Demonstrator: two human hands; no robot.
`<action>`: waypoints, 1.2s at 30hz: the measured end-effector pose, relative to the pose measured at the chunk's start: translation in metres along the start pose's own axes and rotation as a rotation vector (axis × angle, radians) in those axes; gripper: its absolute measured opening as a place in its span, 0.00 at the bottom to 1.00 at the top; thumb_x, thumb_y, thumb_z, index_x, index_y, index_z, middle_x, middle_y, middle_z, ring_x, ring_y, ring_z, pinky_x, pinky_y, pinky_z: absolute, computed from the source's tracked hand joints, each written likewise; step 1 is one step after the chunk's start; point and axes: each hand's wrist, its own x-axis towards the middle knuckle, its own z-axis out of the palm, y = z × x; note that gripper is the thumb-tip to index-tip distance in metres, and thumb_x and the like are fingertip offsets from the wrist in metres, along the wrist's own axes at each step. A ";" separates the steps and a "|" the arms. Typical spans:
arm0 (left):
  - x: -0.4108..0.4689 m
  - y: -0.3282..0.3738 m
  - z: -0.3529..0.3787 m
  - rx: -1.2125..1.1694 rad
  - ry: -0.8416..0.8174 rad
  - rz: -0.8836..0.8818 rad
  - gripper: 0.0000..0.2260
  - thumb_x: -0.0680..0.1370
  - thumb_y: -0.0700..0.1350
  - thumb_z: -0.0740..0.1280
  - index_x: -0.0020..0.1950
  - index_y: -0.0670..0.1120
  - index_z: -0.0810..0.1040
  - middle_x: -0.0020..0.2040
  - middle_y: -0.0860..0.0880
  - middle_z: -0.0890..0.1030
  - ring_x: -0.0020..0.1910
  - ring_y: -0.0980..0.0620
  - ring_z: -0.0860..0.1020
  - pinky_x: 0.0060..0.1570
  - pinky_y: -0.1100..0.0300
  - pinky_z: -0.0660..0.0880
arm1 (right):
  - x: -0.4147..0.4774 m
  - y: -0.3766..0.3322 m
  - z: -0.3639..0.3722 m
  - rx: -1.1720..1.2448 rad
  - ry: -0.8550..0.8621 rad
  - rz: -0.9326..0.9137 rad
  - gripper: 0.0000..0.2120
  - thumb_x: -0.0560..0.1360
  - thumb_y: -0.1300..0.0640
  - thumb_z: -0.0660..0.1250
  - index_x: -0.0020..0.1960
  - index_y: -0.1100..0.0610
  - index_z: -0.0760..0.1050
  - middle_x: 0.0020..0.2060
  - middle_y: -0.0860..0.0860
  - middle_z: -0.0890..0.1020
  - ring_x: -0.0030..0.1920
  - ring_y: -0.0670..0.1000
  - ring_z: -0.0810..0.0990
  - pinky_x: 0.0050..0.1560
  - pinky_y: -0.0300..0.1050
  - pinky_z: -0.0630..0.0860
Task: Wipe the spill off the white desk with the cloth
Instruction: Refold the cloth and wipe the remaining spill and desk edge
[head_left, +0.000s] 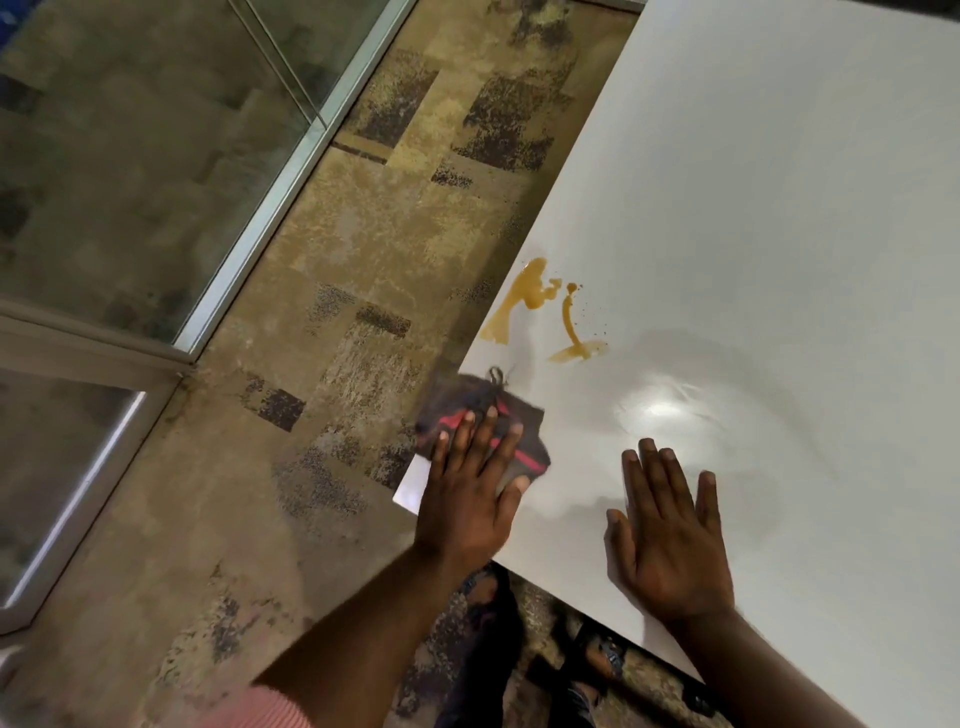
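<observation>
A white desk (779, 208) stands over patterned carpet (337, 312). The left hand (467, 488) presses flat, fingers spread, on a dark cloth (519, 415) at the desk's corner. The orange spill (524, 296) lies just beyond it, untouched. The right hand (670, 535) rests open-palmed beside it.

Cloth (483, 423) under left hand (470, 493) (spill (524, 296) beyond)

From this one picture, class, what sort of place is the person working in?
Probably an office or similar workroom: a plain white desk, patterned carpet tiles on the floor, and a metal-framed glass partition beside it.
</observation>
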 end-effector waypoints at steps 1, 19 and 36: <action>-0.009 0.000 0.001 -0.006 -0.016 0.007 0.28 0.85 0.61 0.51 0.85 0.57 0.54 0.86 0.49 0.54 0.86 0.45 0.49 0.82 0.42 0.49 | 0.000 0.000 0.000 0.004 -0.009 0.003 0.35 0.81 0.44 0.55 0.85 0.52 0.52 0.85 0.50 0.52 0.85 0.53 0.51 0.82 0.66 0.48; -0.029 0.024 0.016 -0.021 0.018 0.176 0.26 0.86 0.54 0.56 0.85 0.56 0.57 0.85 0.51 0.56 0.85 0.45 0.53 0.80 0.38 0.55 | 0.001 0.001 0.000 0.032 -0.024 0.002 0.34 0.83 0.43 0.53 0.86 0.52 0.50 0.85 0.51 0.52 0.85 0.52 0.49 0.82 0.67 0.49; -0.020 0.058 0.029 -0.002 0.025 0.389 0.27 0.85 0.53 0.58 0.84 0.54 0.59 0.86 0.52 0.54 0.85 0.47 0.52 0.82 0.42 0.53 | -0.002 0.008 -0.003 0.211 0.159 0.075 0.30 0.84 0.51 0.50 0.85 0.57 0.53 0.85 0.53 0.54 0.85 0.51 0.48 0.83 0.61 0.47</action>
